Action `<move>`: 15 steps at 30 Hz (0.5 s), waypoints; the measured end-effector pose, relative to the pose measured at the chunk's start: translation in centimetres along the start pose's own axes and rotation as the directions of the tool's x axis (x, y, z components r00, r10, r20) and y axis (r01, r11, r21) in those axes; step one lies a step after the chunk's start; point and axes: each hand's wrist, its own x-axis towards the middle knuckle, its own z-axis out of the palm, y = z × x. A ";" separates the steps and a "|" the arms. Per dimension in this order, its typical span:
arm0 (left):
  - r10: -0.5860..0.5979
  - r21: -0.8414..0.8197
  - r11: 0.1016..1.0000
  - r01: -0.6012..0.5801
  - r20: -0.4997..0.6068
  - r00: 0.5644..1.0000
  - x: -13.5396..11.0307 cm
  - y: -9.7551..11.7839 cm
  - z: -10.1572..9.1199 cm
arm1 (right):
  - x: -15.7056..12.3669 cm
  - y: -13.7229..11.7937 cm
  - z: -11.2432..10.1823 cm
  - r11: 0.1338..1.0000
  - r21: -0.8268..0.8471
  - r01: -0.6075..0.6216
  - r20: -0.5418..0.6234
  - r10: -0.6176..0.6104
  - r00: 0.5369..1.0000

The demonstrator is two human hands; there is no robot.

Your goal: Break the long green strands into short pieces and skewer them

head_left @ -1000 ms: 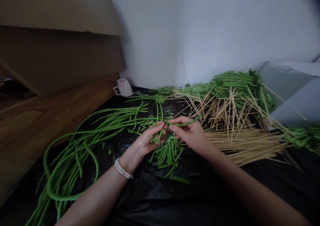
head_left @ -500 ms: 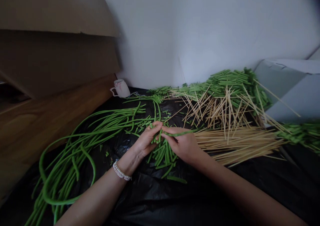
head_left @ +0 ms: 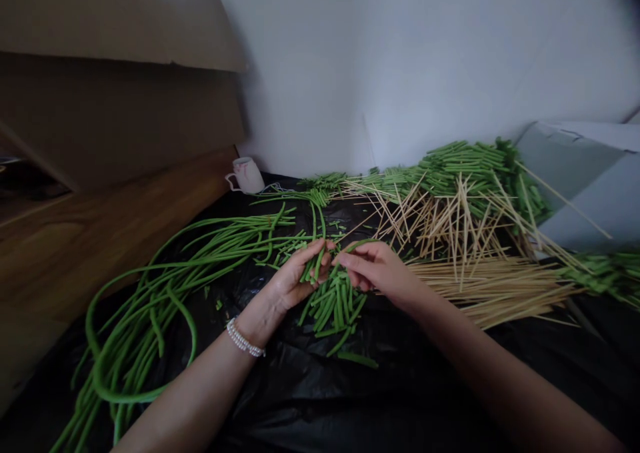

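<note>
My left hand (head_left: 299, 271), with a beaded bracelet at the wrist, is closed on long green beans (head_left: 318, 261) whose ends poke out past the fingers. Beside it, my right hand (head_left: 373, 266) pinches a green bean piece (head_left: 361, 243) between thumb and forefinger; part of it is hidden by the fingers. A small gap separates the two hands. Short cut bean pieces (head_left: 336, 303) lie heaped just below them. On the left, long uncut beans (head_left: 145, 326) curl in a loose bundle over black plastic sheeting (head_left: 320, 393).
Thin wooden skewers (head_left: 480, 286) lie to the right, with more crossed skewers (head_left: 450, 223) behind. A pile of cut beans (head_left: 465, 166) rests against the wall. A white mug (head_left: 249, 175) lies tilted at the back; a cardboard box (head_left: 120, 106) stands left, a pale box (head_left: 590, 173) right.
My right hand has moved slightly right, away from my left hand, with the bean piece between its fingers. The whole view has shifted slightly.
</note>
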 end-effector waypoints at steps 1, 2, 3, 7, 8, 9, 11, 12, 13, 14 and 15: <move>0.001 0.030 1.000 -0.002 0.020 1.000 -0.1 0.0 0.0 | 0.3 0.3 -0.6 1.000 -0.011 -0.029 -0.036 0.029 0.999; 0.005 0.068 0.998 -0.007 0.036 0.999 -0.1 0.0 0.1 | 0.6 0.6 -1.2 0.998 -0.021 -0.054 -0.092 0.052 0.994; 0.012 0.115 0.993 -0.017 0.047 0.999 -0.2 -0.1 0.1 | 0.9 1.0 -1.7 0.997 -0.015 -0.071 -0.168 0.067 0.984; 0.068 0.365 0.928 -0.079 0.045 0.997 -0.3 -0.5 0.5 | 1.7 1.8 -3.4 0.992 0.006 -0.122 -0.411 0.114 0.904; 0.091 0.427 0.899 -0.101 0.043 0.995 -0.4 -0.5 0.5 | 1.8 1.9 -3.7 0.991 -0.010 -0.136 -0.409 0.119 0.904; 0.117 0.484 0.866 -0.123 0.043 0.992 -0.4 -0.6 0.6 | 1.9 2.1 -3.9 0.989 -0.035 -0.141 -0.385 0.117 0.915; 0.159 0.585 0.795 -0.163 0.058 0.986 -0.6 -0.6 0.8 | 1.9 2.4 -4.1 0.988 -0.100 -0.117 -0.318 0.080 0.945; 0.173 0.628 0.757 -0.182 0.077 0.982 -0.7 -0.5 0.9 | 2.0 2.6 -4.2 0.987 -0.134 -0.089 -0.299 0.045 0.953; 0.184 0.665 0.718 -0.205 0.102 0.978 -0.8 -0.5 1.0 | 2.0 2.8 -4.3 0.983 -0.174 -0.056 -0.292 0.003 0.956; 0.189 0.697 0.679 -0.228 0.134 0.973 -1.0 -0.4 1.1 | 2.0 3.1 -4.4 0.975 -0.222 -0.029 -0.292 -0.038 0.956; 0.188 0.722 0.644 -0.251 0.168 0.968 -1.1 -0.3 1.2 | 2.0 3.3 -4.5 0.961 -0.278 -0.013 -0.283 -0.069 0.957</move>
